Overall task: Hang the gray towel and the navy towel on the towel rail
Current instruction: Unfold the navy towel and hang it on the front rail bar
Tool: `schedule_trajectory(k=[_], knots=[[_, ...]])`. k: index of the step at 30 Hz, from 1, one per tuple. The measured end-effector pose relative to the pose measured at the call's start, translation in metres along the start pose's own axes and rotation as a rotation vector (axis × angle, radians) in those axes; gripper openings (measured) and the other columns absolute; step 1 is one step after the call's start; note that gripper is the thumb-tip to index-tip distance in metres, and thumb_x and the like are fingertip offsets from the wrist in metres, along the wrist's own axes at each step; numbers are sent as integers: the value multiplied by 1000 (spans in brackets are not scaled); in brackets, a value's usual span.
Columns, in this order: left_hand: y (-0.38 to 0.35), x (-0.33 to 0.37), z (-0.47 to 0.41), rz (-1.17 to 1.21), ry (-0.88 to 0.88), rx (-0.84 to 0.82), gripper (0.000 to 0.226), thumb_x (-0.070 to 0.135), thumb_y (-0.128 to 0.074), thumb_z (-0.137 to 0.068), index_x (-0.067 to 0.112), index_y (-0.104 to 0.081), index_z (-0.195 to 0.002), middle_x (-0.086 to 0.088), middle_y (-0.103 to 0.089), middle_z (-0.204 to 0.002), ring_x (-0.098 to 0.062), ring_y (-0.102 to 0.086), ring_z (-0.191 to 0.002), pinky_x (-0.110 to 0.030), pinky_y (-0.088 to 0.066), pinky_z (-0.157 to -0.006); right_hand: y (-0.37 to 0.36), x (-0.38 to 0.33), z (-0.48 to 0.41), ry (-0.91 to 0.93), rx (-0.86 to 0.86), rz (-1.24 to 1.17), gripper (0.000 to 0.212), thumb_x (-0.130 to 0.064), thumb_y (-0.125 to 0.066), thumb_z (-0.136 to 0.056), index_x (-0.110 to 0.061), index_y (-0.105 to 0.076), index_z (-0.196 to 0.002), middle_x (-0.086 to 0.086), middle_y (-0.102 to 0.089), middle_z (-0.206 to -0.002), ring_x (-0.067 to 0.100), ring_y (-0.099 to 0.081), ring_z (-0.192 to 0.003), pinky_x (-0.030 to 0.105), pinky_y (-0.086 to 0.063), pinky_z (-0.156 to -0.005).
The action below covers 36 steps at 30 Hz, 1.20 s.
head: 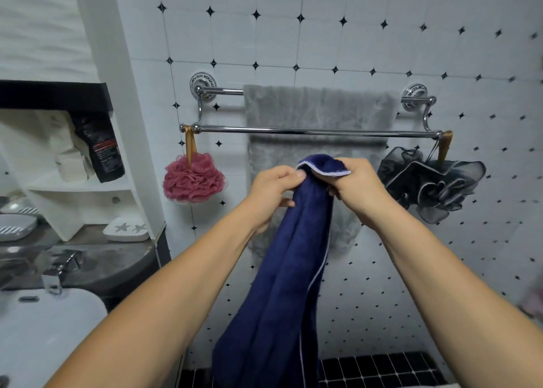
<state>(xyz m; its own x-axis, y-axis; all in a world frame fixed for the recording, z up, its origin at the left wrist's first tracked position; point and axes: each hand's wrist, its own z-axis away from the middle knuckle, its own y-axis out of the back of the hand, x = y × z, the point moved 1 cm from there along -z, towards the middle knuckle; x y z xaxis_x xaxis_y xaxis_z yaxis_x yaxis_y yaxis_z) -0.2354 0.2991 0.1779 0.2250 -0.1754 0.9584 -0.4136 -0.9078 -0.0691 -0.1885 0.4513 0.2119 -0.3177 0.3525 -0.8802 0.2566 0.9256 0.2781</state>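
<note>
Half done: fluffy gray towel (318, 108) is draped over the back bar of the chrome double towel rail (311, 131). Bunched dark navy towel with white edging (293, 270) is not yet hung, held below the front bar. Left hand (274, 195) and right hand (357, 192) are both closed, gripping its top edge.

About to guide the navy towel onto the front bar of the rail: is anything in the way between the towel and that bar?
Nothing visible blocks it. The navy towel, held by the left hand and right hand, sits just below the bare front bar. The gray towel hangs on the rear bar; the pink pouf and dark pouf hang at the ends.
</note>
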Motion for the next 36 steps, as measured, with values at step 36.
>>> schedule_trajectory(k=[36], knots=[[-28,3,36,-98,-197,48,5,3,-72,-82,8,-74,-82,6,-73,-74,-4,-66,-71,-18,-52,-68,10,3,51,-128,-492,160,12,-9,-70,-84,-10,-71,-96,7,-69,-79,15,-55,-73,29,-49,-63]])
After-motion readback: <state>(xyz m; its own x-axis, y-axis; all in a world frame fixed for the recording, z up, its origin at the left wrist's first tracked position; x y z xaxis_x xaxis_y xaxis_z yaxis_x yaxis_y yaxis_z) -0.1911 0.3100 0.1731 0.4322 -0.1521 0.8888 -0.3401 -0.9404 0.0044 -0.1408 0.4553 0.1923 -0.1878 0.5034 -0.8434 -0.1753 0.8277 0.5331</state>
